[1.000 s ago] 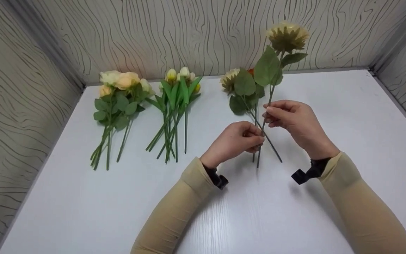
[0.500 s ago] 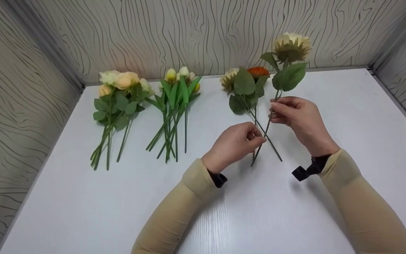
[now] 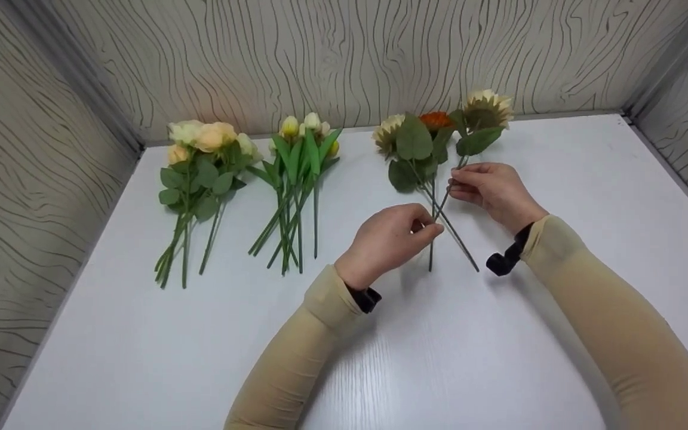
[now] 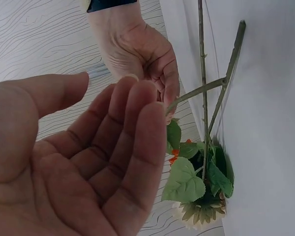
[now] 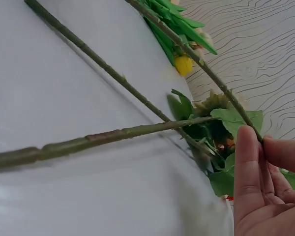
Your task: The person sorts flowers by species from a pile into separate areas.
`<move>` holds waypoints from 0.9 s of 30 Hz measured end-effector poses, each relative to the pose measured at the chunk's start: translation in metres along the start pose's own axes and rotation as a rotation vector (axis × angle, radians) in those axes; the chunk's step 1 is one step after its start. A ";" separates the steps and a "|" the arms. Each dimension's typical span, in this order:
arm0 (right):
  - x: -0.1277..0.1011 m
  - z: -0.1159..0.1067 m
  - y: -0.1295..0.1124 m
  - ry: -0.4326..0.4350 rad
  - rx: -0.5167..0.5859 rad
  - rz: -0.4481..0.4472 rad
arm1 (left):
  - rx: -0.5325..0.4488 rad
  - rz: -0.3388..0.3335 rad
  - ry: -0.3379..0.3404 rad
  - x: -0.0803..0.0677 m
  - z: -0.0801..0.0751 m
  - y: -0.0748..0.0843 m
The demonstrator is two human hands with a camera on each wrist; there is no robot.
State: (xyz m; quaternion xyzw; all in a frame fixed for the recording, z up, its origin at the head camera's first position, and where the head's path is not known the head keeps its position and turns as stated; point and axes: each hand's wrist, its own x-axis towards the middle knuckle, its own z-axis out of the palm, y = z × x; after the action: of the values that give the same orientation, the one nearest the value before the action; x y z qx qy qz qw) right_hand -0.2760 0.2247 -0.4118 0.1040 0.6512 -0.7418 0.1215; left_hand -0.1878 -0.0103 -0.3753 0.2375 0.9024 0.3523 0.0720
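My right hand (image 3: 496, 191) pinches the stem of a cream sunflower (image 3: 487, 110) between thumb and fingers, just below its leaves. The flower head leans toward the back wall, right of two others. In the right wrist view the held stem (image 5: 216, 81) slants up and away from the fingertips. My left hand (image 3: 389, 242) is beside the stem's lower end; in the left wrist view its thumb stands apart from its loosely bent fingers (image 4: 147, 147), with nothing between them. A second cream sunflower (image 3: 387, 136) and an orange-red flower (image 3: 436, 120) lie on the table with crossing stems.
A bunch of yellow and white tulips (image 3: 299, 155) lies at the back middle of the white table (image 3: 200, 358). Left of it lie peach and cream roses (image 3: 215, 137). A wood-patterned wall (image 3: 344, 60) rises behind the table's back edge.
My right hand has lowered the cream sunflower, bringing its head down beside the orange-red flower. The left hand stays in nearly the same place.
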 end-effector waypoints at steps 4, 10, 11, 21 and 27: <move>0.004 -0.001 0.007 -0.026 -0.088 0.053 | -0.010 0.010 0.001 0.000 0.000 -0.001; 0.006 -0.007 0.013 -0.060 -0.310 0.051 | 0.011 0.007 -0.009 0.002 0.001 -0.004; 0.007 -0.008 0.013 -0.062 -0.345 0.042 | 0.015 0.005 -0.013 0.002 0.001 -0.004; 0.003 -0.015 0.014 -0.057 -0.406 0.027 | 0.013 -0.012 -0.041 0.004 0.002 -0.006; -0.008 -0.023 0.007 -0.031 -0.496 -0.023 | 0.006 -0.028 -0.014 0.001 -0.005 -0.016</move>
State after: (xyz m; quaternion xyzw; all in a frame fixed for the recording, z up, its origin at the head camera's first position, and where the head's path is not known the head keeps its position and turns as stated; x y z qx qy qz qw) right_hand -0.2659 0.2469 -0.4184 0.0524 0.8126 -0.5621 0.1449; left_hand -0.1957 -0.0229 -0.3826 0.2273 0.9062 0.3468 0.0823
